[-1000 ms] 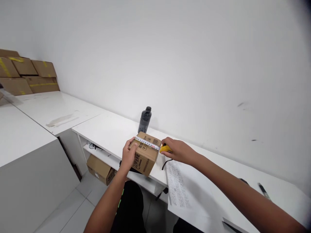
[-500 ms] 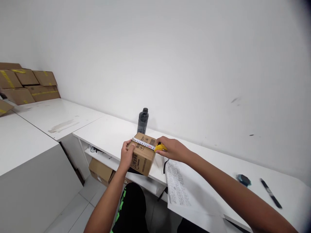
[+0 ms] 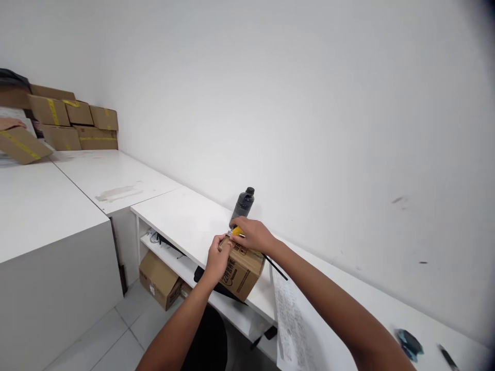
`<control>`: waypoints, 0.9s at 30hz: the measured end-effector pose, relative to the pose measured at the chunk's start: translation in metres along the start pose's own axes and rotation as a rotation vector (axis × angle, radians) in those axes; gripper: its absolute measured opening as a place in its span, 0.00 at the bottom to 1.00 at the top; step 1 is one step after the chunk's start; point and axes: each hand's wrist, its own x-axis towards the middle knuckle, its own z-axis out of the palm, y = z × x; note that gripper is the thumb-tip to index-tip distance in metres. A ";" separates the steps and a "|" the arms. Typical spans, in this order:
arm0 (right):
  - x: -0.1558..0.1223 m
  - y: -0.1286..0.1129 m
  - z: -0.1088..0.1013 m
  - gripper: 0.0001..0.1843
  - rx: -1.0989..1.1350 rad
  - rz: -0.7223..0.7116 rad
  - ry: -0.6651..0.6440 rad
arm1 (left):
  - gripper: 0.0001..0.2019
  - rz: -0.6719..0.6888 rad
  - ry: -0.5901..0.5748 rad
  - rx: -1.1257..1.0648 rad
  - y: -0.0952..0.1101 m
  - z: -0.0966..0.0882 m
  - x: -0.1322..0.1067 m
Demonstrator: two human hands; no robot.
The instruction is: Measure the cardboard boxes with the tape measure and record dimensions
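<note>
A small brown cardboard box with dark print lies tilted at the front edge of the white shelf unit. My left hand is closed on its near left corner, thumb on top and fingers at the side. In my right hand is a yellow tape measure, held over the box's far left edge, close to my left fingertips. Only a short bit of the white blade shows; the fingers cover much of the case. A black strap trails from below my right hand. Just behind stands a dark bottle.
Handwritten paper lies on the right. Beyond it are a dark blue object and a black marker. Stacked cartons fill the far left, where another person's hand touches a carton. An open-flapped carton sits below.
My right hand has moved left across the box with the tape measure, and the long stretch of blade is drawn in. The view has shifted; another person's hand now shows at the left.
</note>
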 end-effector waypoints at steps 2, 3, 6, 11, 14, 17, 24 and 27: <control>0.009 -0.007 0.003 0.19 -0.026 -0.009 0.008 | 0.14 -0.004 -0.008 -0.014 -0.001 -0.002 0.000; 0.013 -0.010 0.005 0.19 -0.032 -0.009 0.016 | 0.14 -0.009 -0.010 -0.020 -0.002 -0.003 0.001; 0.017 -0.015 0.010 0.19 -0.024 0.003 0.039 | 0.14 -0.029 -0.002 -0.046 -0.003 -0.006 0.001; 0.002 -0.003 0.008 0.32 0.044 0.064 0.092 | 0.15 -0.001 -0.017 -0.055 0.000 -0.002 -0.002; -0.029 0.012 -0.001 0.37 0.058 0.153 0.189 | 0.16 0.017 0.011 -0.020 -0.003 0.004 -0.005; -0.080 0.023 -0.009 0.36 0.121 0.264 0.352 | 0.18 0.014 0.025 0.004 -0.012 0.011 0.000; -0.231 0.003 -0.006 0.44 0.444 0.543 0.863 | 0.21 0.111 0.050 0.243 -0.002 0.037 0.046; -0.277 -0.016 -0.001 0.41 0.518 0.566 1.008 | 0.22 0.388 0.250 0.404 0.017 0.073 0.032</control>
